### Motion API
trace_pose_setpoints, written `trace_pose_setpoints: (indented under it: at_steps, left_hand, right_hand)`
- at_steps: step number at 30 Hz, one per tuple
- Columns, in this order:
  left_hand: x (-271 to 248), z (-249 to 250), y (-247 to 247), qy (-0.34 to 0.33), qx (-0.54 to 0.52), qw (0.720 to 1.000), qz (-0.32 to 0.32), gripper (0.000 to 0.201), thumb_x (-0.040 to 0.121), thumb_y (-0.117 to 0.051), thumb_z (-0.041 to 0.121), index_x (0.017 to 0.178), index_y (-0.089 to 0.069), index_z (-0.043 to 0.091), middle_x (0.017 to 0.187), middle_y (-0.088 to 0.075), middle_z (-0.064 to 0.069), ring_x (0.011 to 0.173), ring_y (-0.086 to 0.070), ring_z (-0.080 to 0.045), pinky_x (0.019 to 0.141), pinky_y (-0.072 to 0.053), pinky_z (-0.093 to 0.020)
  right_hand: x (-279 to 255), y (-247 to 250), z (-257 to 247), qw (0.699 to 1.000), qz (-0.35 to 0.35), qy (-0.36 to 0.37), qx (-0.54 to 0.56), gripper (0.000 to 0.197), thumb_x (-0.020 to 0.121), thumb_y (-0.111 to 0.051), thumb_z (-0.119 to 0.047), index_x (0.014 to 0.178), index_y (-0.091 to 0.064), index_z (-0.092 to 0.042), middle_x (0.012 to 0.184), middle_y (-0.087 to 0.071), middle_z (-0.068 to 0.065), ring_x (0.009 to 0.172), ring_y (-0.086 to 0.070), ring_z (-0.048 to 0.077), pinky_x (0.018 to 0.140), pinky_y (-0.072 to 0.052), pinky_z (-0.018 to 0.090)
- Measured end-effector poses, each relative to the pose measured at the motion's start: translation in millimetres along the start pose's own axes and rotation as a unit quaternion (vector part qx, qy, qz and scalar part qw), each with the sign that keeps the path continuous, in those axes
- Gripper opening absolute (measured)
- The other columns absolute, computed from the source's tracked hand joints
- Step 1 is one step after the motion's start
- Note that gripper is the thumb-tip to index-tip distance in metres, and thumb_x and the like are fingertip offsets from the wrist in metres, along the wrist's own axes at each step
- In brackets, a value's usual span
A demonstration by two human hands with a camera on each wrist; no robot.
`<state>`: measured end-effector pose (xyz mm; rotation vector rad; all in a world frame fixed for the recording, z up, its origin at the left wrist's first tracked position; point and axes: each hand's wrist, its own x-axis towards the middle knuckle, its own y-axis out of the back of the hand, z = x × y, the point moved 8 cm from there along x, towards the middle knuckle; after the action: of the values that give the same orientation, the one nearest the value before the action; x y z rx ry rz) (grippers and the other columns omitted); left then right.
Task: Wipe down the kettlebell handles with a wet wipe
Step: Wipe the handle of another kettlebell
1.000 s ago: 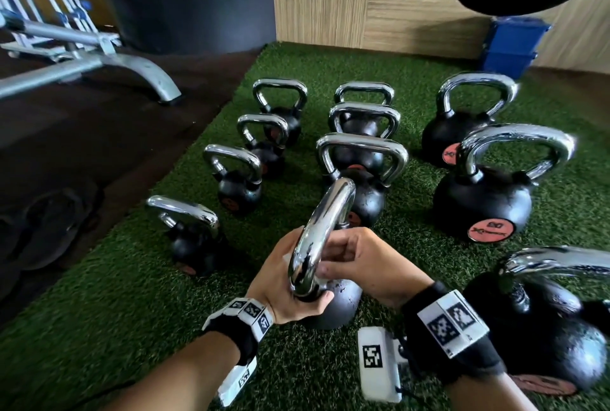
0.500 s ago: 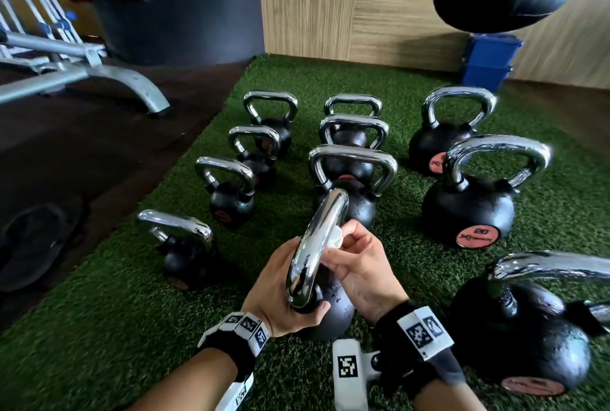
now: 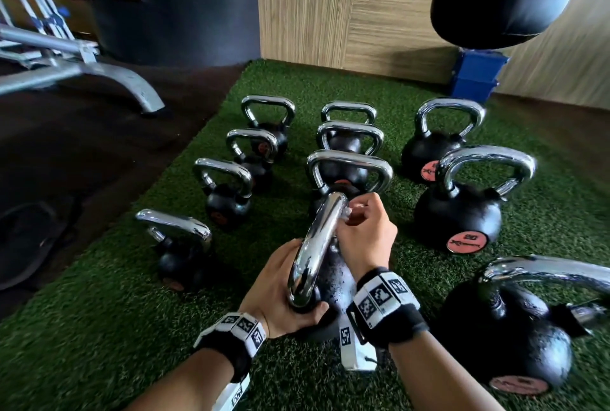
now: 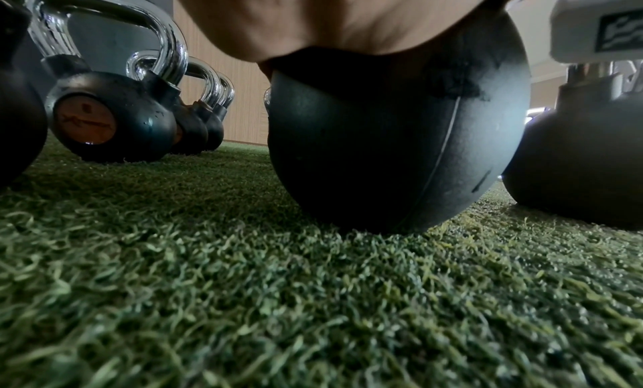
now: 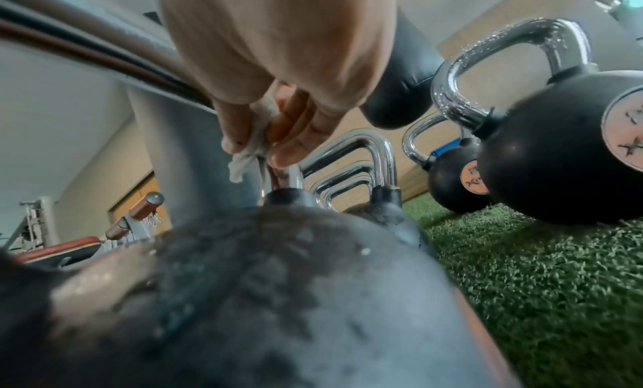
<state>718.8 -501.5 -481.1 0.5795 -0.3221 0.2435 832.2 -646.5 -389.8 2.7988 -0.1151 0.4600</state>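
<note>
kettlebell handle: left hand grips its near end, right hand pinches wet wipe at far end

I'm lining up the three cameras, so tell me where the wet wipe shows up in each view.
Head: the wet wipe peeks out white in the right hand at the far end of the chrome handle, centre frame.
Left wrist: not in view.
Right wrist: upper centre, hanging from the fingers.
Shared landmark: the green turf, in all three views.
</note>
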Motion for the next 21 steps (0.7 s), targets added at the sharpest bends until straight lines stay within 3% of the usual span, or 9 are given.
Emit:
trace_pose_setpoints:
  at_steps: [2, 5, 7, 9, 11, 13, 17, 19, 21]
  left_hand:
    - [0.9, 1.8, 0.6, -0.005, 0.005, 1.000, -0.015, 0.098, 0.068, -0.081, 0.067, 0.139, -0.014, 0.071, 0.140, -0.053, -0.001, 0.126, -0.059, -0.029, 0.108, -0.049, -0.047]
    - [2.3, 11.2, 5.0, -0.028, 0.050, 0.998, -0.037, 0.106, 0.071, -0.081, 0.066, 0.147, -0.007, 0.062, 0.153, -0.039, 0.009, 0.146, -0.037, -0.009, 0.122, -0.032, -0.032]
    - [3.9, 11.9, 5.4, -0.015, 0.076, 0.994, -0.073, 0.112, 0.072, -0.079, 0.069, 0.155, -0.008, 0.047, 0.160, -0.028, 0.011, 0.151, -0.026, -0.007, 0.125, -0.027, -0.034]
    - [5.5, 14.9, 5.9, 0.004, 0.130, 0.983, -0.131, 0.121, 0.070, -0.078, 0.072, 0.160, -0.006, 0.034, 0.165, -0.015, 0.015, 0.154, -0.017, -0.007, 0.127, -0.024, -0.037]
    - [6.5, 23.3, 14.4, 0.026, 0.146, 0.972, -0.184, 0.126, 0.067, -0.080, 0.070, 0.161, -0.006, 0.033, 0.165, -0.022, 0.014, 0.152, -0.026, -0.008, 0.125, -0.028, -0.039]
    - [7.2, 39.3, 30.8, 0.039, 0.103, 0.975, -0.192, 0.125, 0.064, -0.083, 0.071, 0.160, -0.008, 0.040, 0.155, -0.045, 0.017, 0.140, -0.045, -0.003, 0.119, -0.038, -0.037]
    - [11.6, 87.4, 60.0, 0.015, 0.119, 0.990, -0.073, 0.124, 0.061, -0.078, 0.081, 0.159, -0.016, 0.037, 0.153, -0.044, 0.022, 0.136, -0.044, 0.007, 0.117, -0.036, -0.023]
    - [17.1, 112.5, 60.2, -0.016, 0.159, 0.987, -0.023, 0.102, 0.070, -0.077, 0.059, 0.157, -0.029, 0.032, 0.146, -0.053, 0.015, 0.132, -0.050, -0.002, 0.113, -0.039, -0.020]
    - [22.9, 126.0, 57.7, -0.006, 0.150, 0.989, -0.012, 0.085, 0.067, -0.070, 0.028, 0.147, -0.044, 0.035, 0.116, -0.067, 0.009, 0.106, -0.064, -0.009, 0.094, -0.055, -0.028]
  right_hand:
    - [-0.8, -3.9, 2.4, 1.000, 0.006, -0.017, -0.023, 0.022, 0.072, -0.074, -0.016, 0.083, -0.056, -0.022, 0.066, -0.065, -0.010, 0.060, -0.058, 0.001, 0.054, -0.038, 0.002]
    - [-5.2, -8.6, 9.1, 0.998, 0.003, -0.056, -0.041, 0.024, 0.076, -0.074, -0.022, 0.085, -0.052, -0.021, 0.069, -0.061, -0.009, 0.061, -0.053, 0.004, 0.049, -0.036, 0.009]
    - [-6.4, -11.8, 12.3, 0.996, -0.023, -0.071, -0.057, 0.032, 0.075, -0.076, -0.029, 0.091, -0.050, -0.020, 0.078, -0.060, -0.007, 0.066, -0.053, 0.008, 0.054, -0.035, 0.019]
    - [-7.4, -14.3, 13.3, 0.993, -0.049, -0.078, -0.069, 0.039, 0.075, -0.077, -0.031, 0.098, -0.049, -0.018, 0.089, -0.062, -0.002, 0.073, -0.056, 0.015, 0.060, -0.036, 0.023]
    - [-7.1, -17.2, 10.4, 0.991, -0.077, -0.075, -0.085, 0.040, 0.077, -0.076, -0.031, 0.102, -0.049, -0.016, 0.098, -0.064, 0.003, 0.084, -0.059, 0.024, 0.071, -0.039, 0.024]
    - [-4.3, -19.3, 2.6, 0.986, -0.114, -0.045, -0.114, 0.041, 0.081, -0.074, -0.028, 0.111, -0.050, -0.015, 0.104, -0.067, 0.007, 0.090, -0.061, 0.027, 0.076, -0.042, 0.027]
    - [4.1, -20.6, -29.0, 0.955, -0.219, 0.104, -0.170, 0.059, 0.085, -0.066, -0.007, 0.140, -0.050, -0.020, 0.111, -0.072, 0.014, 0.101, -0.068, 0.032, 0.085, -0.047, 0.027]
    - [7.8, -20.6, -42.1, 0.932, -0.263, 0.147, -0.200, 0.060, 0.081, -0.066, -0.010, 0.137, -0.054, -0.029, 0.108, -0.072, 0.007, 0.099, -0.068, 0.029, 0.087, -0.049, 0.027]
    - [14.2, -19.4, -49.6, 0.915, -0.273, 0.176, -0.239, 0.048, 0.078, -0.070, -0.018, 0.124, -0.063, -0.030, 0.097, -0.071, 0.001, 0.094, -0.069, 0.030, 0.078, -0.047, 0.025]
